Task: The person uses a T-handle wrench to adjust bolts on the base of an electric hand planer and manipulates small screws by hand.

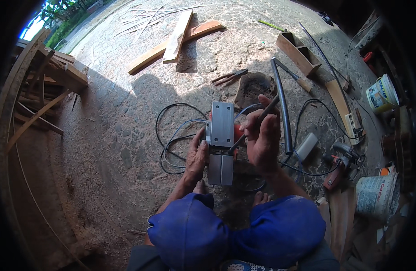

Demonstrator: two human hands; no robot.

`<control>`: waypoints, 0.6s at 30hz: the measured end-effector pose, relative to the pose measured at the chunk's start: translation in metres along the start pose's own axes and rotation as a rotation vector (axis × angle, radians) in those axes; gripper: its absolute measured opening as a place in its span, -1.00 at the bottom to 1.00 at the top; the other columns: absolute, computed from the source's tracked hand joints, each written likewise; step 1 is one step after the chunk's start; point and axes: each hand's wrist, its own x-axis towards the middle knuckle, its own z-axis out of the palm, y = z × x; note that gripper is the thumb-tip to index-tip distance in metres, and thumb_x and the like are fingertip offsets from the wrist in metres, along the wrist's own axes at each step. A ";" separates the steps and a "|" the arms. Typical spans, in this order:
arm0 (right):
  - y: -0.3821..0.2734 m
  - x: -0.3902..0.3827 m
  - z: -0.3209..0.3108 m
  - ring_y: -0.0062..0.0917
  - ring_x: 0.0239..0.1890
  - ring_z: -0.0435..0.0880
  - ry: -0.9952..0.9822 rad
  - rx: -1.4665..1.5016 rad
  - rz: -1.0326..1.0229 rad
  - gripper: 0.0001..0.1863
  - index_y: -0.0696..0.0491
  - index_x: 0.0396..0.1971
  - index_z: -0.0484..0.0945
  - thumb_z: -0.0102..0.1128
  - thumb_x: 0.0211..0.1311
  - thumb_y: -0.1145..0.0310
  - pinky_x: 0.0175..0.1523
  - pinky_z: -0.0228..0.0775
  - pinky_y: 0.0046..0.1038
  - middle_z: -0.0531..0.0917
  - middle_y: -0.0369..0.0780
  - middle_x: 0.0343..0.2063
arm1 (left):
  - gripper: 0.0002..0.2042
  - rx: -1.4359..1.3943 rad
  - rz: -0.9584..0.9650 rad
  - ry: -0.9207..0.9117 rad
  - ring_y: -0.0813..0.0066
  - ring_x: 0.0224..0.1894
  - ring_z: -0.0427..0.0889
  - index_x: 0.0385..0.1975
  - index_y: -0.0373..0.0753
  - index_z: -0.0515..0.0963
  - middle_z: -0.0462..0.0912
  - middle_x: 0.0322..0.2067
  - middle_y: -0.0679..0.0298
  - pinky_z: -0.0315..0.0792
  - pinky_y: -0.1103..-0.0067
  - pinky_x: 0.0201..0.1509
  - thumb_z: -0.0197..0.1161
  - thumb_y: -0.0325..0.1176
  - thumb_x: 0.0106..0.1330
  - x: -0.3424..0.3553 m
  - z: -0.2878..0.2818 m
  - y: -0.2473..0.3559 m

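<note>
An electric hand planer (223, 122) lies upside down between my knees, its grey metal sole plates facing up and the dark slot of the cutter between them. Against the left side of the planer rests my left hand (197, 156), fingers curled around its edge. My right hand (262, 137), raised to the right of the planer, is closed around a dark slim metal bar (267, 109). The bar slants down to the left, its lower tip at the cutter slot. What the tip touches there is too small to make out.
Dark cable (165, 135) loops on the ground left of the planer. Pliers (229, 77), a dark metal tube (282, 108) and a wooden tray (298, 54) lie beyond. Planks (178, 38) cross farther off. Right stand a power tool (336, 169) and white buckets (382, 94); stacked timber (59, 77) is left.
</note>
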 end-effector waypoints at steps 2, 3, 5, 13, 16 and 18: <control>0.003 0.002 0.000 -0.72 -0.48 0.33 -0.021 0.001 0.020 -0.43 0.12 0.27 0.28 -0.23 0.63 -0.07 -0.30 0.26 -0.58 0.40 -0.37 -0.49 | -0.51 -0.017 -0.014 -0.004 0.38 0.30 0.44 0.50 -0.22 0.16 0.31 0.39 0.12 0.39 0.46 0.35 -0.06 -0.33 0.61 -0.003 0.002 0.006; 0.004 0.002 0.000 -0.72 -0.54 0.26 -0.031 0.001 0.030 -0.42 0.12 0.22 0.34 -0.24 0.62 -0.11 -0.38 0.18 -0.59 0.35 -0.39 -0.54 | -0.51 -0.026 -0.022 -0.007 0.37 0.31 0.44 0.50 -0.22 0.16 0.31 0.40 0.12 0.38 0.46 0.35 -0.06 -0.33 0.61 -0.004 0.002 0.006; 0.004 0.003 0.005 -0.73 -0.67 0.08 -0.013 0.049 0.025 -0.42 0.10 -0.06 0.49 -0.27 0.62 -0.15 -0.54 0.00 -0.57 0.22 -0.43 -0.65 | -0.51 -0.025 -0.003 -0.015 0.38 0.30 0.44 0.50 -0.23 0.16 0.31 0.40 0.12 0.39 0.46 0.35 -0.06 -0.33 0.61 -0.004 0.003 0.008; 0.009 0.010 -0.001 -0.73 -0.75 0.01 -0.121 0.149 -0.012 -0.44 0.02 -0.41 0.38 -0.17 0.57 -0.18 -0.60 -0.11 -0.53 0.17 -0.42 -0.74 | -0.50 -0.047 0.007 -0.014 0.43 0.26 0.48 0.49 -0.23 0.18 0.36 0.37 0.17 0.40 0.48 0.32 -0.01 -0.27 0.61 -0.001 0.001 -0.002; 0.010 0.012 -0.001 -0.73 -0.76 0.02 -0.172 0.167 -0.011 -0.43 0.01 -0.45 0.34 -0.16 0.56 -0.20 -0.61 -0.12 -0.53 0.19 -0.40 -0.75 | -0.49 0.024 0.079 0.003 0.45 0.24 0.48 0.48 -0.22 0.19 0.37 0.36 0.20 0.41 0.48 0.31 0.01 -0.25 0.61 0.005 -0.010 -0.018; 0.012 0.012 -0.003 -0.73 -0.76 0.02 -0.207 0.185 -0.007 -0.42 0.01 -0.46 0.32 -0.15 0.55 -0.22 -0.61 -0.12 -0.53 0.20 -0.40 -0.75 | -0.49 0.059 0.110 0.013 0.47 0.24 0.48 0.48 -0.21 0.19 0.37 0.36 0.21 0.41 0.49 0.31 0.02 -0.24 0.61 0.007 -0.013 -0.024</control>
